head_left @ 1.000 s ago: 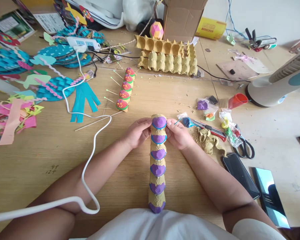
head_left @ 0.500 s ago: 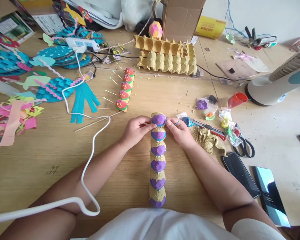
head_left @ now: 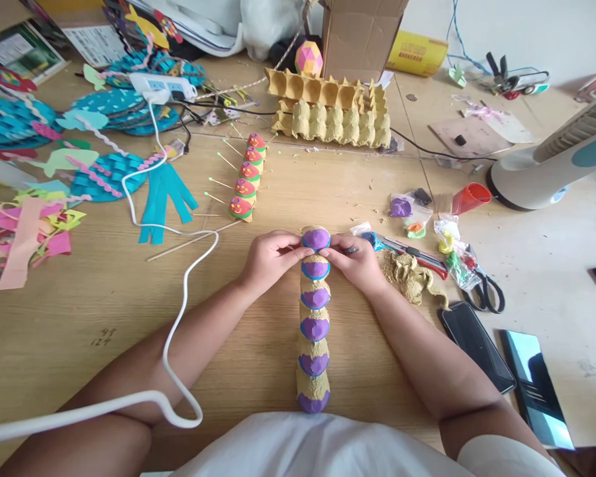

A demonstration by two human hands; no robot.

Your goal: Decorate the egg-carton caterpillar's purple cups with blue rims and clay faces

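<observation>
A strip of egg carton point(head_left: 314, 350) lies lengthwise in front of me, its near end by my shirt. Each of its bumps carries a purple clay patch, most of them edged with a thin blue line. My left hand point(head_left: 274, 262) pinches the left side of the farthest bump, thumb against its lower edge. From the opposite side my right hand point(head_left: 353, 262) grips the same bump, its thumb pressed on the blue rim near the left thumb. The fingertips behind the bump are partly hidden.
A decorated carton strip point(head_left: 248, 177) with sticks stands beyond my left hand. Egg cartons point(head_left: 340, 122) lie at the back. On the right are a utility knife point(head_left: 412, 253), scissors point(head_left: 487, 291), clay bags, carton scraps point(head_left: 412, 277) and phones point(head_left: 478, 346). A white cable point(head_left: 183, 291) crosses the left.
My right thumb has moved left and in, onto the lower blue rim of the farthest bump. The left hand and the carton strip have barely shifted.
</observation>
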